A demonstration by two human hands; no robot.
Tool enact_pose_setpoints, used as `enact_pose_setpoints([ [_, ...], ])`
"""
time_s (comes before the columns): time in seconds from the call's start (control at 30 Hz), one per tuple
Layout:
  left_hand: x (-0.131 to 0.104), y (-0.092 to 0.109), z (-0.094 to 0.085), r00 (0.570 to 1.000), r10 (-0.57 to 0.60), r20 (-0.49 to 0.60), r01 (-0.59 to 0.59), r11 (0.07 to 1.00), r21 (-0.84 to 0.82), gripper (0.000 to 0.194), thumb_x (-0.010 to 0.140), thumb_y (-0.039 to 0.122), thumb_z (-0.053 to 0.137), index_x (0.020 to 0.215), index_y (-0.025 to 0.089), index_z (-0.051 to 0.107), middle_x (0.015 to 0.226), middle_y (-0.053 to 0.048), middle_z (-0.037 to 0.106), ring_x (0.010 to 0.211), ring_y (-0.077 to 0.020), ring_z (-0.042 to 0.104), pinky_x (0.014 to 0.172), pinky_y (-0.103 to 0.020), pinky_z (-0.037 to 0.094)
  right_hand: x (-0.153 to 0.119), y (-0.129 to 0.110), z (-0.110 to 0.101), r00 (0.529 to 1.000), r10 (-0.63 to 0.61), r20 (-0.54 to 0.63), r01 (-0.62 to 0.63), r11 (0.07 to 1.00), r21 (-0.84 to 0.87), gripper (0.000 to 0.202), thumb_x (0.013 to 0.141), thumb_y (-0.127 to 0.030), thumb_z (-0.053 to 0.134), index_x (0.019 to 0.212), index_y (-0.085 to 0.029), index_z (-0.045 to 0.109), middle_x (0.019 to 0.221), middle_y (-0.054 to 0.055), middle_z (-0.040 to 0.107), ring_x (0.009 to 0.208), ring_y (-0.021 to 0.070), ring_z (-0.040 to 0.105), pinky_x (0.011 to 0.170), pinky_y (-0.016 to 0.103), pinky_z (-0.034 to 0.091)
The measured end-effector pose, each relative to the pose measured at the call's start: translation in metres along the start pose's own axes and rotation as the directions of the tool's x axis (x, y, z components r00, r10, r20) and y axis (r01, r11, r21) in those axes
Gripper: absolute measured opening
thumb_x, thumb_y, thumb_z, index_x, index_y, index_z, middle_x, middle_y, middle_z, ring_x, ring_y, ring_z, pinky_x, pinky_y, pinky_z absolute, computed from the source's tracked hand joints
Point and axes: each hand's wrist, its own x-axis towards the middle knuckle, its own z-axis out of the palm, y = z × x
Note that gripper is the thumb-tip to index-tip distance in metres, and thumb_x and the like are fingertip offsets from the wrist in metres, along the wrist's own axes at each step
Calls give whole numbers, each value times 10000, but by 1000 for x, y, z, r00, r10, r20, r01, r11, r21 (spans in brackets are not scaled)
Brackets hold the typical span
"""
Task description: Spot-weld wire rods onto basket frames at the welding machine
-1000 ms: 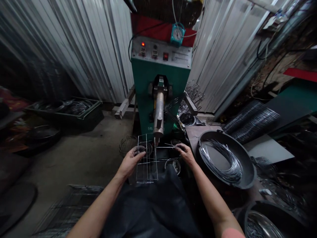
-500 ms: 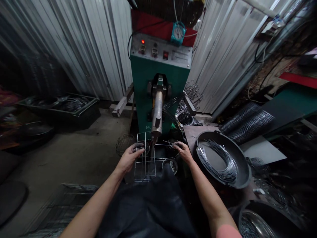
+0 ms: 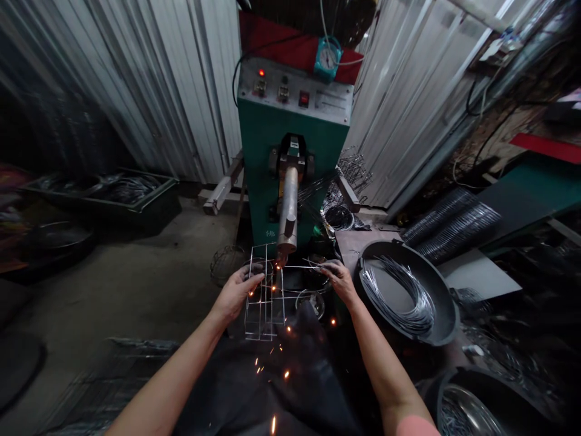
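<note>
My left hand [image 3: 236,292] is closed on the left side of a wire frame [image 3: 260,315], a small open rack of thin metal rods. My right hand [image 3: 338,278] pinches the end of a thin metal wire [image 3: 303,266], which runs left to the frame's upper right corner. That joint lies under the tip of a spot welder's electrode arm [image 3: 287,227], where an orange glow shows. Sparks [image 3: 287,374] fall over the dark apron [image 3: 267,399] on my lap. The lower electrode is hard to make out in the dark.
The green welding machine [image 3: 258,151] stands ahead against corrugated metal walls. To the right, a round black pan [image 3: 447,333] holds a bundle of curved wires [image 3: 420,303]. Another pan with a metal bowl [image 3: 476,412] sits lower right. Stacked wire racks [image 3: 113,375] lie lower left.
Sparks have burst from the electrode tip and scattered downward over the apron. The electrode arm has come down slightly onto the joint. Both hands keep their holds almost unmoved.
</note>
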Motion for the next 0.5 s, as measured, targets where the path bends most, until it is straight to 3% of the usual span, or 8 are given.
enact_pose_setpoints([
  [0.13,-2,-1,3,999,37,-24,-37,999,18,457,518,379,793,887,149,650,774,-20,631,641,-108,530,588,-217,399,-33,4,-21,985,-32,-167,19,997,-79,266,835,-372,536,1006,-236,688,963,61,648,902,193,598,814,326,466],
  [0.27,-5,-3,11,988,115,-101,-117,993,-18,452,523,386,788,875,147,636,795,-25,642,719,-128,560,680,-241,425,-64,10,-29,989,-9,-147,-29,967,-252,267,825,-410,558,987,-254,701,856,54,648,796,192,585,738,323,452],
  [0.37,-7,-5,15,982,141,-124,-143,990,-6,445,536,373,782,886,145,629,809,-28,646,747,-138,571,719,-260,432,-61,4,-22,995,-57,-80,21,921,-388,210,817,-418,579,874,-278,724,808,44,639,804,200,545,777,343,410],
  [0.5,-9,-7,17,986,128,-103,-133,991,-36,446,547,373,775,899,146,622,825,-34,649,761,-148,585,731,-277,446,-30,-16,-1,988,-150,-29,130,929,-347,174,816,-396,593,818,-273,716,917,50,624,928,223,499,847,372,385],
])
